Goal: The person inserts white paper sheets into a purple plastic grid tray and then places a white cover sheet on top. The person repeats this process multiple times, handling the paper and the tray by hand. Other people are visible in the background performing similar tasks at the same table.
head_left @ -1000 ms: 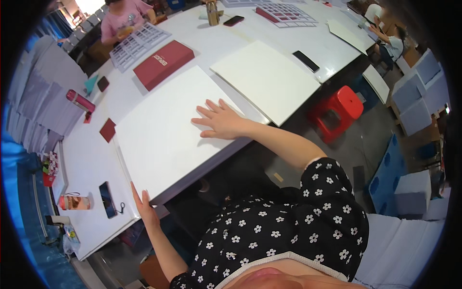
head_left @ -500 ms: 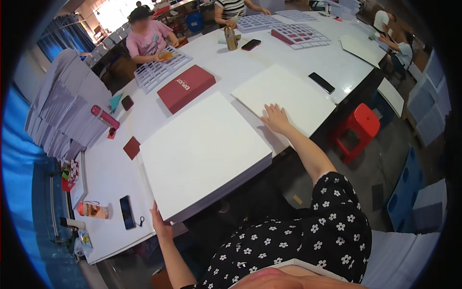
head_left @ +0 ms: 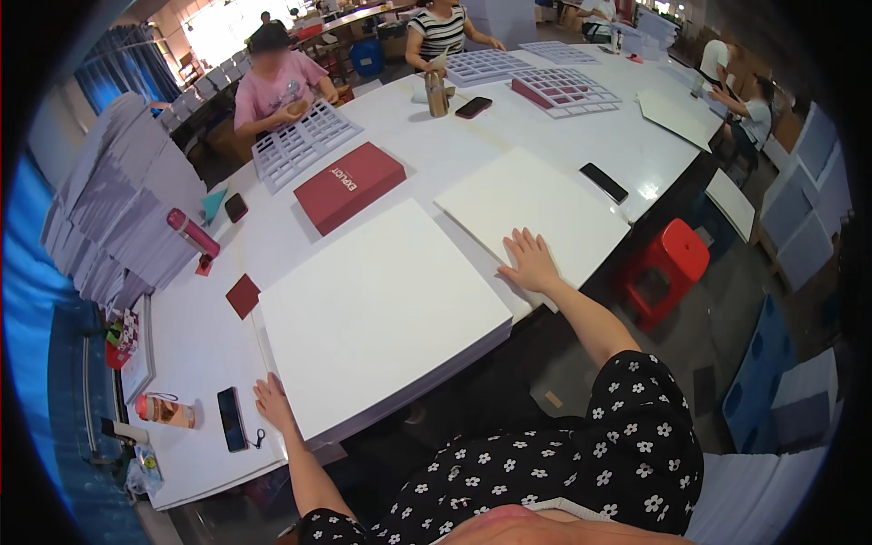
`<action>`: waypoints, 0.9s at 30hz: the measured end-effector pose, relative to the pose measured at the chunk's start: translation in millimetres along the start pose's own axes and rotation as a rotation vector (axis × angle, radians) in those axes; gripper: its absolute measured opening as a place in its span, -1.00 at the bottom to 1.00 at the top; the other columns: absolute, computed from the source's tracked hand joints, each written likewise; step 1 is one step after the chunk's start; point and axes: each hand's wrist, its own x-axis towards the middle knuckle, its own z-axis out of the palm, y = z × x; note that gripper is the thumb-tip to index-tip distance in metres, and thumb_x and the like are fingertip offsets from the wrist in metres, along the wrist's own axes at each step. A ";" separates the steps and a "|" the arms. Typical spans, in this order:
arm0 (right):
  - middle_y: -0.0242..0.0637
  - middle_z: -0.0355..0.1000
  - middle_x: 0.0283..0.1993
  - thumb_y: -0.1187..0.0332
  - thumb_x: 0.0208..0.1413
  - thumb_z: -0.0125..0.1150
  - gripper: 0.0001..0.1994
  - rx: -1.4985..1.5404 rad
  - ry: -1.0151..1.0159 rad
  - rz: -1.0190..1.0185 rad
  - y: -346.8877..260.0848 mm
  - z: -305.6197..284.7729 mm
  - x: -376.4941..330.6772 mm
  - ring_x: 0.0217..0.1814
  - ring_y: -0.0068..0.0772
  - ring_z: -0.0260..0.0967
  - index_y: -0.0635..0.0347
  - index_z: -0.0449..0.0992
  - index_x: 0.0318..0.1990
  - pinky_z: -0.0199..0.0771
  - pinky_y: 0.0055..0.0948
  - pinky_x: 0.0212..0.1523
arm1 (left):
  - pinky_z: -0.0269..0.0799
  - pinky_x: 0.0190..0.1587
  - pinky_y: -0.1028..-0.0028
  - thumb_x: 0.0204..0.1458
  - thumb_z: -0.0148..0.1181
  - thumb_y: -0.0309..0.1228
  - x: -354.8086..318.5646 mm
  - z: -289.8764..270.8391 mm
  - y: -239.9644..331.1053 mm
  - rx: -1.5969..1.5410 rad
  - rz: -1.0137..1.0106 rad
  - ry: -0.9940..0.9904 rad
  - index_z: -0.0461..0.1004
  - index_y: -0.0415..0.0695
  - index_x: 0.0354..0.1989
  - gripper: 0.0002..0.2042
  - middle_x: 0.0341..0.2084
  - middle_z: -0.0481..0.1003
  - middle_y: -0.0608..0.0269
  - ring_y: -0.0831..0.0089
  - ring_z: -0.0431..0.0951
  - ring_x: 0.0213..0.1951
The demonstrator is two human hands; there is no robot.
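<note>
A thick stack of large white boards (head_left: 386, 313) lies in front of me on the white table. My left hand (head_left: 274, 403) is beside the stack's left edge with its fingers apart and nothing held. To the right of the stack lies a thinner white board (head_left: 522, 195). My right hand (head_left: 530, 263) rests on its near left part, palm down, fingers spread. A flat red box (head_left: 350, 186) sits beyond the stack. The small dark red square (head_left: 243, 296) is off the stack's left corner.
A phone (head_left: 232, 420) and a drink bottle (head_left: 165, 411) are left of my left hand. Another phone (head_left: 604, 182) lies past the right board. A tall pile of white sheets (head_left: 123, 200) stands far left, a red stool (head_left: 668, 272) at right. People sit across the table near white grids (head_left: 304, 145).
My left hand has slid away from the stack's near corner, up along its left edge, and its fingers have spread. The right hand stays flat on the board. The view has shifted slightly.
</note>
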 end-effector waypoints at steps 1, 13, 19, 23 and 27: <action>-0.02 -0.06 0.52 -0.19 0.19 0.00 -0.23 0.007 -0.002 -0.007 -2.7 -1.5 0.8 0.59 0.03 -0.26 0.14 0.14 0.40 -0.30 0.07 0.51 | 0.12 0.30 0.03 0.27 0.01 -0.16 -0.4 -0.8 -5.4 -0.016 -0.002 0.006 0.34 0.16 0.28 -0.59 0.30 0.28 -0.01 0.07 0.23 0.35; -0.01 0.01 0.49 -0.13 0.19 0.07 -0.27 0.028 0.036 -0.009 -6.9 3.2 2.2 0.57 0.03 -0.20 0.15 0.19 0.38 -0.25 0.06 0.50 | 0.09 0.33 0.02 0.25 0.05 -0.12 -3.7 -19.2 -0.6 -0.096 -0.028 -0.021 0.38 0.06 0.23 -0.59 0.27 0.32 -0.01 0.06 0.23 0.34; 0.07 0.19 0.37 0.00 0.16 0.17 -0.39 0.044 0.160 -0.085 -2.6 12.2 1.1 0.48 0.06 0.02 0.23 0.34 0.24 -0.01 0.01 0.42 | 0.11 0.33 0.01 0.24 0.04 -0.13 -3.5 -25.7 5.2 -0.165 -0.041 -0.004 0.42 0.00 0.17 -0.61 0.24 0.34 -0.02 0.04 0.26 0.32; 0.07 0.31 0.27 0.13 0.12 0.23 -0.50 0.058 0.242 -0.153 -3.0 14.4 0.2 0.38 0.07 0.18 0.28 0.42 0.13 0.17 -0.04 0.32 | 0.11 0.32 0.01 0.24 0.04 -0.13 -4.8 -29.4 7.0 -0.164 -0.050 -0.003 0.44 -0.02 0.15 -0.62 0.22 0.36 -0.04 0.04 0.27 0.31; 0.06 0.33 0.25 0.16 0.09 0.25 -0.51 0.061 0.281 -0.169 -4.5 12.9 -1.2 0.36 0.07 0.21 0.27 0.44 0.11 0.20 -0.04 0.29 | 0.11 0.32 0.02 0.24 0.05 -0.13 -4.7 -30.6 5.9 -0.172 -0.045 -0.001 0.43 -0.02 0.15 -0.62 0.22 0.35 -0.04 0.04 0.26 0.31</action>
